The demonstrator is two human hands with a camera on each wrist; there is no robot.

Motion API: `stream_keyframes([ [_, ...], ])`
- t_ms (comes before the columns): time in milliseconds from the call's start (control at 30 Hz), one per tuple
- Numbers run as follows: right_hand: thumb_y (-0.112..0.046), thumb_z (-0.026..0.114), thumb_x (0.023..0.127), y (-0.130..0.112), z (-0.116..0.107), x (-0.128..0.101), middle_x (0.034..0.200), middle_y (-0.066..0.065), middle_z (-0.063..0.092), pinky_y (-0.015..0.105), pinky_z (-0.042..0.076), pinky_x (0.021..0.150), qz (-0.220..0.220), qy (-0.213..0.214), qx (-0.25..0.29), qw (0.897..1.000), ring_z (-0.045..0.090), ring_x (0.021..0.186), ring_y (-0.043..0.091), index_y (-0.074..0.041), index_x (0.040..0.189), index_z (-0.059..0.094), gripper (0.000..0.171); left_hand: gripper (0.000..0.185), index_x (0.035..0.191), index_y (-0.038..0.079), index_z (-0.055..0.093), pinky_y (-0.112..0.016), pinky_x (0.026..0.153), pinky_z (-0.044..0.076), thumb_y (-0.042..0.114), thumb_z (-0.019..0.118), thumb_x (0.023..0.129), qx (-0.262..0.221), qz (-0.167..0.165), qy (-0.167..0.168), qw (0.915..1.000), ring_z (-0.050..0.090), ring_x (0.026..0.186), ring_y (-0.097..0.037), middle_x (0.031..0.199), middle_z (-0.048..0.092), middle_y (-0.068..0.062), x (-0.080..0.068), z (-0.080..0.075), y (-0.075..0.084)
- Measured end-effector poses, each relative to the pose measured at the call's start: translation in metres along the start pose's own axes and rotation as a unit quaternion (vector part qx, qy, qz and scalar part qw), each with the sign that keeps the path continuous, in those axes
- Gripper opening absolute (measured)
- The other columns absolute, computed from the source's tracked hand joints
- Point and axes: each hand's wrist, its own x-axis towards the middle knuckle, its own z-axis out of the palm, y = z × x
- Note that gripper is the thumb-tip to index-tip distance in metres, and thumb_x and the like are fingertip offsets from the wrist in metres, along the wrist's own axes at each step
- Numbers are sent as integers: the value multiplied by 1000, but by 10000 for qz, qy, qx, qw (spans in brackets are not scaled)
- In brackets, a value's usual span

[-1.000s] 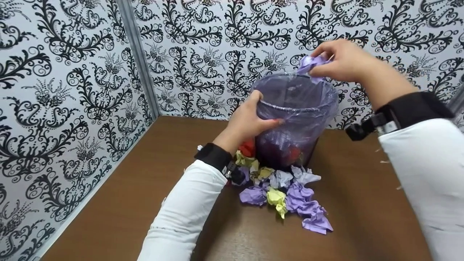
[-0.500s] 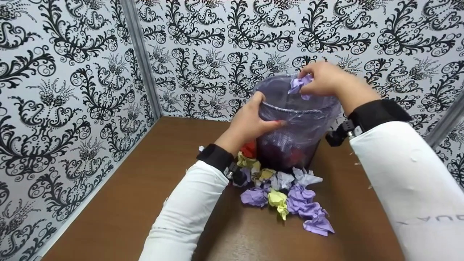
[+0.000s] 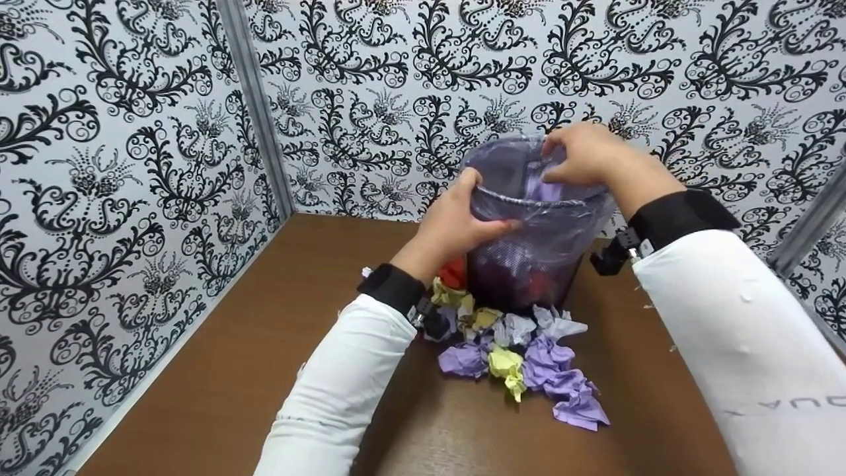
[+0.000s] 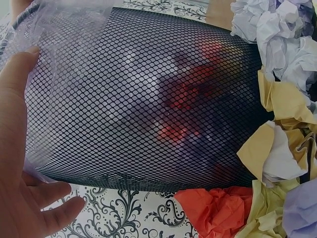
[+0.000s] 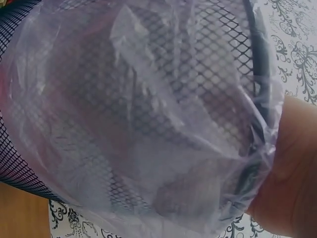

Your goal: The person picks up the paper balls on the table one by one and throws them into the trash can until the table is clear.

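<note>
Left grip (image 3: pixel 448 223) pinches bin (image 3: pixel 512 254) rim, upper centre-right. Right grip (image 3: pixel 587 157) parted, empty, above paper (image 3: pixel 544 190). Paper likely light, crushable: pinch folds.

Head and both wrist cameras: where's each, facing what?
Head: worn there, facing forward and down at a black mesh bin; left hand, right hand show.
Left wrist: worn there, facing its side; left hand shows.
Right wrist: worn there, facing its translucent plastic liner; right hand partly shows.
Head and left wrist share crumpled red paper.
</note>
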Motion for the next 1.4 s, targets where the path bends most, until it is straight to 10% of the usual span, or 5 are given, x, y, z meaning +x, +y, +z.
stream_keyframes([
  [467,-43,68,88,-14,-7,-57,114,6,58,55,45,90,-1339,1014,10,9858,53,104,27,-13,117,62,42,86,115,28,43,-33,83,52,75,78,52,-12,85,29,10000,59,92,-11,105,56,10,1,2,-2],
  [867,-24,80,80,-14,21,-135,108,-3,66,34,47,89,-2770,2203,178,9351,58,100,13,-10,110,67,35,83,111,27,43,-30,79,53,73,80,52,-51,22,21,10000,59,89,-10,103,55,9,0,2,0],
  [1000,-25,82,79,-5,43,-145,109,-7,66,25,48,87,-2769,1953,234,9405,58,100,7,-14,112,67,38,84,111,27,43,-30,78,53,75,78,51,-13,29,38,10000,59,89,-10,102,56,9,1,1,0],
  [1400,-29,77,83,40,147,-136,124,2,63,51,46,99,-1645,263,817,9826,59,115,26,-21,123,63,43,86,111,27,43,-31,79,52,78,77,51,37,99,94,9999,59,89,-11,102,56,9,1,2,-2],
])
